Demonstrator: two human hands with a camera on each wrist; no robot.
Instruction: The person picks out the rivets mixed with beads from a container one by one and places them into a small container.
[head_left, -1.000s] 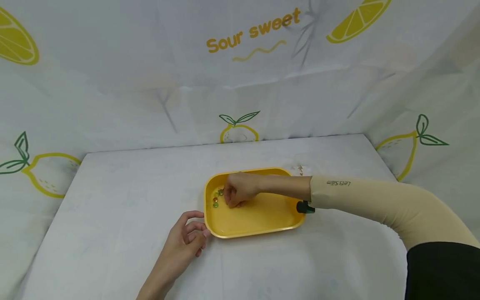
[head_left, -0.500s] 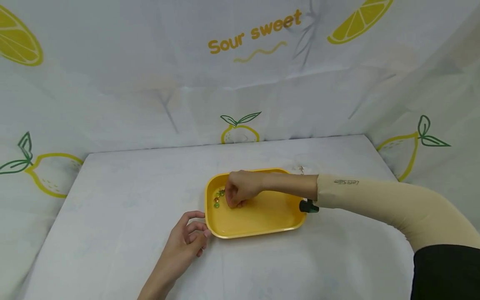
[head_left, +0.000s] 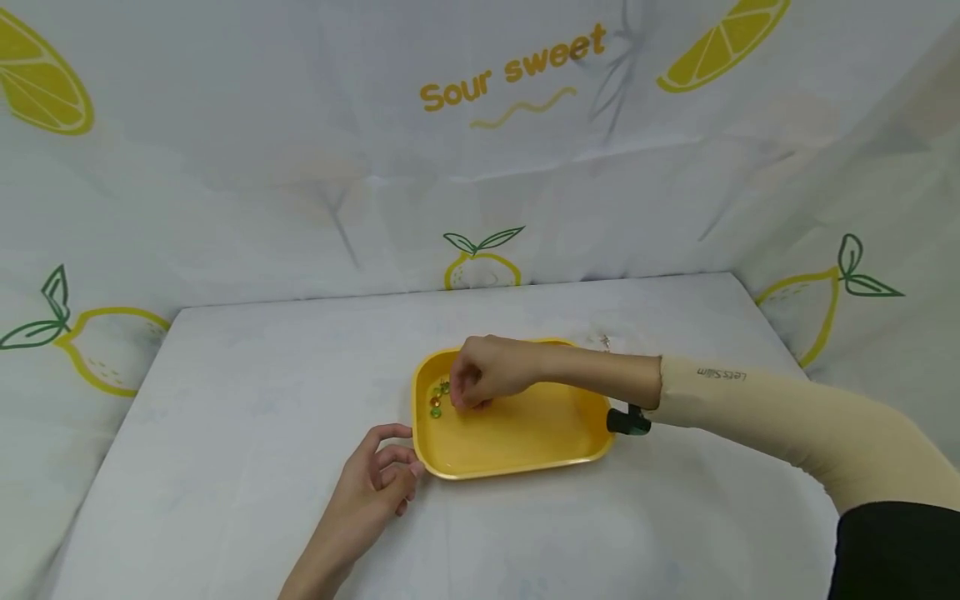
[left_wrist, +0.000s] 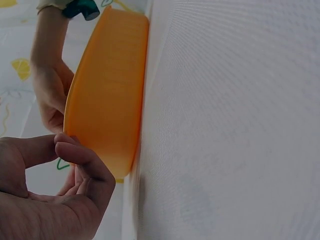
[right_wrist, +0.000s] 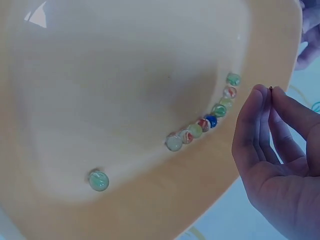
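A yellow tray (head_left: 517, 450) stands on the table, with a row of glass marbles (right_wrist: 196, 131) along one inner side. Another green marble (right_wrist: 98, 180) lies apart in a corner, in the right wrist view. Over the tray's left part is my right hand (head_left: 495, 368), thumb and index fingertips pinching a tiny dark reddish bit (right_wrist: 271, 89), too small to identify. At the near left corner, my left hand (head_left: 378, 483) lies with loosely bent fingers, fingertips right at the tray's outer edge. In the left wrist view its thumb and a finger meet by the rim.
Small gold-coloured pieces (head_left: 604, 342) lie beyond the tray's back right corner. A white cloth (head_left: 285, 375) covers the table, and a lemon-print curtain (head_left: 375, 150) rises behind it. My right forearm, in a beige sleeve (head_left: 735, 408), crosses the tray's right side.
My right forearm and sleeve have shifted right, and the wrist has risen slightly while the fingertips stay near the marbles. My left hand keeps its place at the corner.
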